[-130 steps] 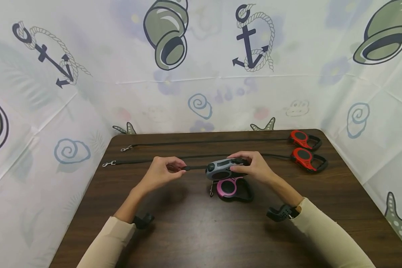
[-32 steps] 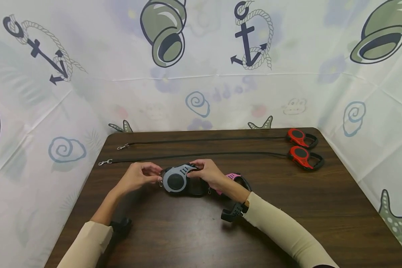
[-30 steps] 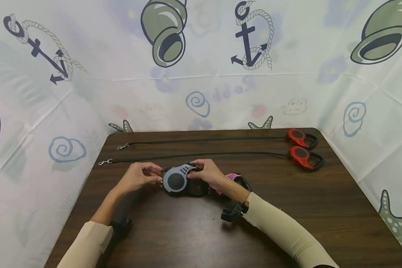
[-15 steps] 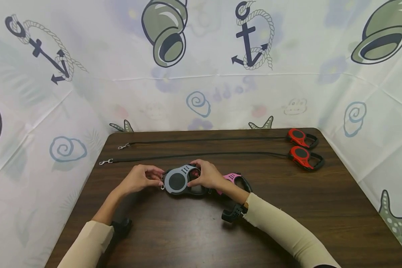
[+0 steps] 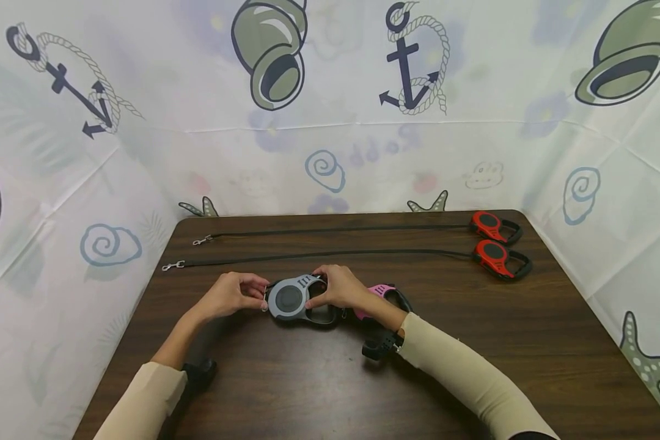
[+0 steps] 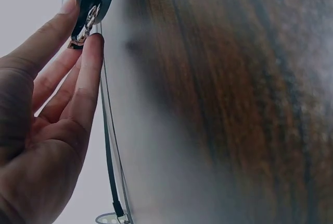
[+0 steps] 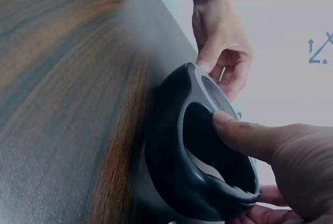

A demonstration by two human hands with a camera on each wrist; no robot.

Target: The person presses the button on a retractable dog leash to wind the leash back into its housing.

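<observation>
Grey leash [image 5: 288, 299] sits between the two hands, whether touching the table [image 5: 308, 391] I cannot tell. At its left end, the left hand [image 5: 228, 297] pinches with thumb and fingertips beside a metal clip [image 6: 91, 18]. The right hand [image 5: 342, 288] clamps thumb and fingers on its handle. Just right of the grey leash lies a pink leash [image 5: 382, 290], partly hidden by the right forearm [image 5: 387, 313]. Beyond the grey leash, black straps [image 5: 330, 252] stretch leftward from two red leashes [image 5: 494, 250], well off to its right.
</observation>
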